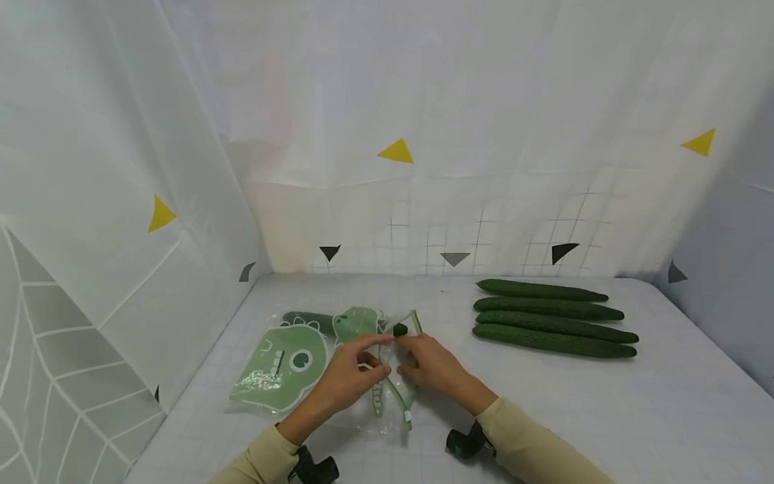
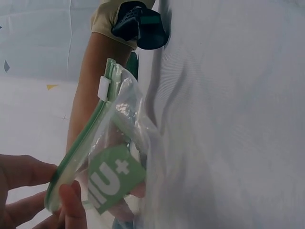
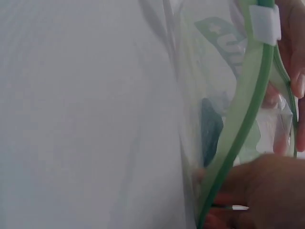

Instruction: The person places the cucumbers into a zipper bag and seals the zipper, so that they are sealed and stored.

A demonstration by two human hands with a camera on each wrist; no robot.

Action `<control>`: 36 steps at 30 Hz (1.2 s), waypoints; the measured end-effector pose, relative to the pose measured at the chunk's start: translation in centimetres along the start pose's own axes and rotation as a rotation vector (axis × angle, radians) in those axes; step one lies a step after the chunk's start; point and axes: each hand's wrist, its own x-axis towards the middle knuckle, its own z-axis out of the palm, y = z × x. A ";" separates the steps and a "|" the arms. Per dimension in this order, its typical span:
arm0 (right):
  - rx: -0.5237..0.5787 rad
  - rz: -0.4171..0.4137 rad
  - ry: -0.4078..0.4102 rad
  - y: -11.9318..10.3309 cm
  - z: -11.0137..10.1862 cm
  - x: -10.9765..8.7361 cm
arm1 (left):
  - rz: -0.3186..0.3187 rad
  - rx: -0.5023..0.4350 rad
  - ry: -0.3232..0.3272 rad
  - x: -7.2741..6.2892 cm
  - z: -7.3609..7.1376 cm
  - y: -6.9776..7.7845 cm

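We see the left hand's (image 1: 353,368) grip pinching the green rim (image 2: 83,136) of a clear plastic bag printed with green cartoon shapes (image 1: 260,376), the right hand's (image 1: 434,366) grip curled at the opposite rim. One long, dark-green cucumber (image 1: 307,320) shows through the bag's film; four similar cucumbers (image 1: 556,327) lie right of the bag on the white bench (image 1: 605,417).

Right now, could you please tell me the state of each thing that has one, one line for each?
Zip bag: lying down, mouth open
White slider: near one end of the mouth
Bagged cucumber: inside, partly hidden
Four loose cucumbers: lying side by side, unbagged
Left hand: pinching one edge of the mouth
Right hand: gripping the opposite edge
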 end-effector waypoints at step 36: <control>-0.050 0.214 0.259 7.6 -13.4 -11.2 | -0.026 -0.009 0.085 -0.1 0.1 0.8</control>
